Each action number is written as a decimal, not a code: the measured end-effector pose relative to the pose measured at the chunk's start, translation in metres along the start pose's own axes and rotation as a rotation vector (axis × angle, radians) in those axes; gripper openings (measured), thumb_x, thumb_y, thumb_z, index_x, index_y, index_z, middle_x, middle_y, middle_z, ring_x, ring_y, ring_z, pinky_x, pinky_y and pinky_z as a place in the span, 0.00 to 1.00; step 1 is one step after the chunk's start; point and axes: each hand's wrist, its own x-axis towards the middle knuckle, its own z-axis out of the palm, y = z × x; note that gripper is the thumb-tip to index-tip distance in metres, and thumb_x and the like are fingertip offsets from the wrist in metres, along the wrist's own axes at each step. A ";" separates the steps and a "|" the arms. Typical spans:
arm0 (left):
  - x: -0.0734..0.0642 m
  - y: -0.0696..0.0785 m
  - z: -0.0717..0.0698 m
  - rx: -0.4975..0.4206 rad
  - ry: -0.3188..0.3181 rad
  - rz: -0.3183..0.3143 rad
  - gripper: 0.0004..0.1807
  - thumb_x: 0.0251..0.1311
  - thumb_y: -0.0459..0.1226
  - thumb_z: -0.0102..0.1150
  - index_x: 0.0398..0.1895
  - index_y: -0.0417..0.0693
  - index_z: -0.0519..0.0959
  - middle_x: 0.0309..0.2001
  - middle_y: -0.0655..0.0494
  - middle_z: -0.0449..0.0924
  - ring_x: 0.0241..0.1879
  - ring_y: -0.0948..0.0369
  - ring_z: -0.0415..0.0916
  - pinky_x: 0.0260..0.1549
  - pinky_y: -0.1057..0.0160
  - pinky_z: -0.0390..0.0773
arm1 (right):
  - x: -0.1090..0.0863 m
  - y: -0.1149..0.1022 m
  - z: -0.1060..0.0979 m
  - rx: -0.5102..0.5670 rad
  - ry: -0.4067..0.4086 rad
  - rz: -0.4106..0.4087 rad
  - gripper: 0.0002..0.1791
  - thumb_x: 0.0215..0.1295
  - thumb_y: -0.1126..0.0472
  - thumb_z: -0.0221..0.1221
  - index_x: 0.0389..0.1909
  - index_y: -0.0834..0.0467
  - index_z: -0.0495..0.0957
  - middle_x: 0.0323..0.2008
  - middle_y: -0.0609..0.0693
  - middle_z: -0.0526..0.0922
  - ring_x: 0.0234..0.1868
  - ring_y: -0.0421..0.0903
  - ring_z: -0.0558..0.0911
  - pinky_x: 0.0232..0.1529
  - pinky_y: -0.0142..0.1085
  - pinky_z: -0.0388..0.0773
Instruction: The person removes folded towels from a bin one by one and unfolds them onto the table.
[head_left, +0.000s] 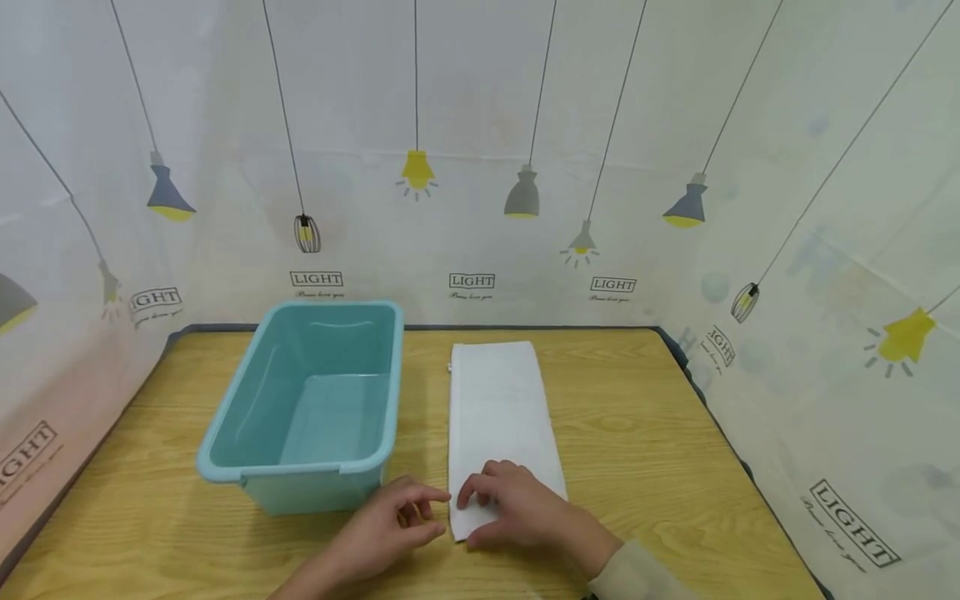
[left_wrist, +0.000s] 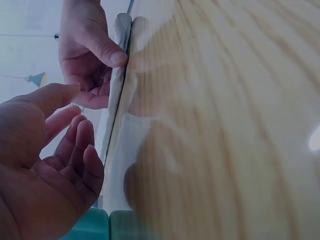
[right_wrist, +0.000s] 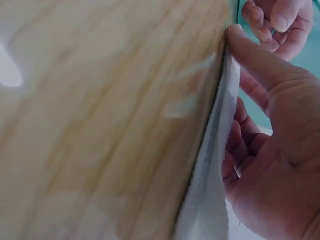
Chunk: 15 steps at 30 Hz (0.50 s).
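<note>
A white towel (head_left: pixel 501 408), folded into a long flat strip, lies on the wooden table. My right hand (head_left: pixel 521 504) arches over its near end. The fingertips touch the top, and the thumb (right_wrist: pixel 262 60) rests along the near edge; no firm grip shows. Just off the towel's near left corner, my left hand (head_left: pixel 393 527) hovers with loosely bent fingers and holds nothing. The left wrist view shows the left palm (left_wrist: pixel 55 185) facing the towel's edge, with the right thumb (left_wrist: pixel 107 50) against that edge. Layers of the fold show in the right wrist view.
A light blue plastic tub (head_left: pixel 225 417) stands left of the towel, its near right corner close behind my left hand. Wood-grain table top (head_left: pixel 637 433) extends to the right. A pale curtain (head_left: pixel 465 233) printed with lamps encloses the back and sides.
</note>
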 end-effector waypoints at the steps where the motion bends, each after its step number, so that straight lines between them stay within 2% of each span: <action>1: 0.000 0.001 0.000 0.000 0.002 0.002 0.19 0.71 0.42 0.74 0.61 0.47 0.88 0.42 0.56 0.81 0.36 0.72 0.75 0.38 0.70 0.78 | 0.000 0.000 0.000 -0.010 0.001 -0.005 0.20 0.62 0.43 0.79 0.51 0.40 0.86 0.41 0.38 0.78 0.45 0.34 0.71 0.52 0.34 0.69; 5: 0.001 0.003 -0.001 -0.006 0.002 0.009 0.18 0.72 0.42 0.73 0.61 0.46 0.88 0.42 0.55 0.81 0.36 0.72 0.75 0.38 0.69 0.78 | 0.001 0.001 0.000 0.005 0.006 -0.009 0.12 0.71 0.47 0.74 0.51 0.42 0.87 0.40 0.38 0.78 0.42 0.33 0.70 0.49 0.33 0.68; 9: 0.002 0.003 -0.002 -0.014 0.003 0.014 0.18 0.73 0.42 0.72 0.61 0.45 0.88 0.42 0.54 0.81 0.36 0.72 0.75 0.38 0.69 0.78 | 0.001 0.002 0.001 0.050 0.042 -0.021 0.06 0.77 0.53 0.69 0.50 0.44 0.88 0.39 0.39 0.80 0.41 0.33 0.71 0.47 0.32 0.70; 15: 0.007 0.000 0.003 0.016 -0.005 -0.001 0.17 0.72 0.42 0.73 0.60 0.47 0.89 0.42 0.55 0.82 0.36 0.72 0.75 0.38 0.69 0.79 | 0.000 0.006 -0.003 0.173 0.195 0.052 0.04 0.79 0.57 0.66 0.49 0.48 0.87 0.39 0.41 0.82 0.38 0.32 0.75 0.43 0.30 0.77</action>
